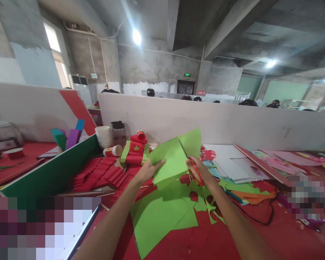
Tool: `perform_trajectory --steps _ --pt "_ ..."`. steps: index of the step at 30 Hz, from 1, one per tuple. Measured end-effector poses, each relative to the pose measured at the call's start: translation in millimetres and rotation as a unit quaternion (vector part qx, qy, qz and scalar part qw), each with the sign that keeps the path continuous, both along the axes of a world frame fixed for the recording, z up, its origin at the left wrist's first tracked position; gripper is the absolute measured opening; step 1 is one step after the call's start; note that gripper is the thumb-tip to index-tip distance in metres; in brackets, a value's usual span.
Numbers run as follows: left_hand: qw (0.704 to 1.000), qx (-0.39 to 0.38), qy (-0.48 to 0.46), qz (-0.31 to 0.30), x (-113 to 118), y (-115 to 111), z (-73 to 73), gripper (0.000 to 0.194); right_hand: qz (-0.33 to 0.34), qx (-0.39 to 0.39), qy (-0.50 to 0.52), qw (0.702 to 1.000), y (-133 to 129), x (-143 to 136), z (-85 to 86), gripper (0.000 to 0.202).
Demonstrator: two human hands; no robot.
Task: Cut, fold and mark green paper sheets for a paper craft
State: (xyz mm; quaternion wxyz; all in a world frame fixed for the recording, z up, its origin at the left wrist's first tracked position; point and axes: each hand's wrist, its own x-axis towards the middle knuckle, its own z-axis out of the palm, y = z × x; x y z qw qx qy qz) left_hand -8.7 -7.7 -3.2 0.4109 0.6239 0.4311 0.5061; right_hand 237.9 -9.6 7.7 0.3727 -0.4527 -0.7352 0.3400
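A raised sheet of green paper is gripped at its left edge by my left hand, fingers closed on it. My right hand is closed round orange-handled scissors. The dark blades point up and away from me, with the sheet on both sides of them. Below, more green paper lies flat on the red table. Green scraps with round holes lie under and beside my right hand.
Left of the hands are stacked red paper strips, a red figure with a yellow star, paper cups and a green divider. White sheets and coloured scraps lie to the right. A white partition stands behind.
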Motion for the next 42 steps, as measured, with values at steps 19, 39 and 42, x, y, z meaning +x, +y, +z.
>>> perform_trajectory --steps 19,39,42 --pt "1.000 -0.018 -0.001 -0.005 1.1 -5.4 5.3 0.062 -0.007 0.014 0.054 0.998 2.4 -5.1 -5.7 0.053" --pt "0.998 -0.046 -0.035 -0.038 -0.7 -2.0 0.0 0.059 -0.051 0.132 -0.013 0.990 -0.2 -4.8 6.1 0.056" --pt "0.997 -0.047 -0.031 -0.052 -1.4 -0.8 -2.5 0.060 -0.047 0.139 -0.013 0.989 -3.3 -4.3 8.2 0.056"
